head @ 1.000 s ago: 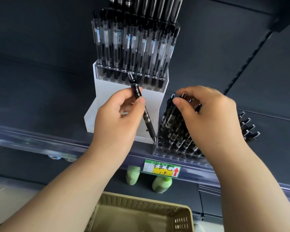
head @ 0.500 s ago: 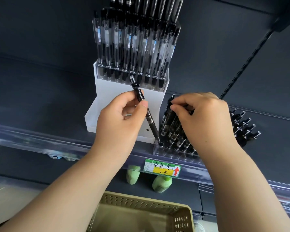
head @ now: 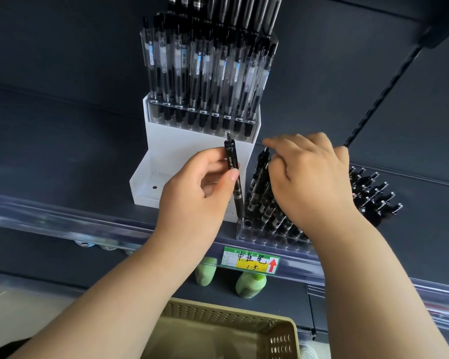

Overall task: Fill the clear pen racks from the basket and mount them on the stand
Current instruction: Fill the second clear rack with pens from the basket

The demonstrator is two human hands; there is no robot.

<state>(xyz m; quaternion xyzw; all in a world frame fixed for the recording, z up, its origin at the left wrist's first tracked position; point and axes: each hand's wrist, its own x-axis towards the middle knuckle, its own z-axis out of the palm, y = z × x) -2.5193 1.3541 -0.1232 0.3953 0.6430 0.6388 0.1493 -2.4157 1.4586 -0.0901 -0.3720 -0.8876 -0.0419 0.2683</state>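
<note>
Pens fill most of the clear pen rack point(head: 267, 238) that lies on the dark shelf point(head: 62, 156), just right of the white stand point(head: 166, 161) and touching its lower right corner. The holes along the rack's near edge show bare, and one hole at its left corner is open. The left hand point(head: 197, 193) pinches a single black pen point(head: 233, 174) between thumb and fingers, gripping it around the upper barrel. That pen stands almost upright, clicker end up, with its tip down at the rack's left corner; whether the tip is inside a hole cannot be told. The right hand point(head: 309, 177) lies over the tops of the black pens in the rack point(head: 259, 193), fingers curled and touching their upper ends; no single pen can be seen in its hold.

On the stand's upper tier sits another rack of clear-barrelled pens point(head: 205, 73), standing in tight rows, with more pens rising behind them. A loose bunch of black pens point(head: 373, 195) lies on the shelf further right, clips pointing outward. A green and yellow price tag point(head: 250, 260) with a red arrow is fixed to the shelf's clear front rail. Below it stand two green bottles point(head: 250, 285), and the tan perforated basket point(head: 283, 340) sits at the bottom of the view.
</note>
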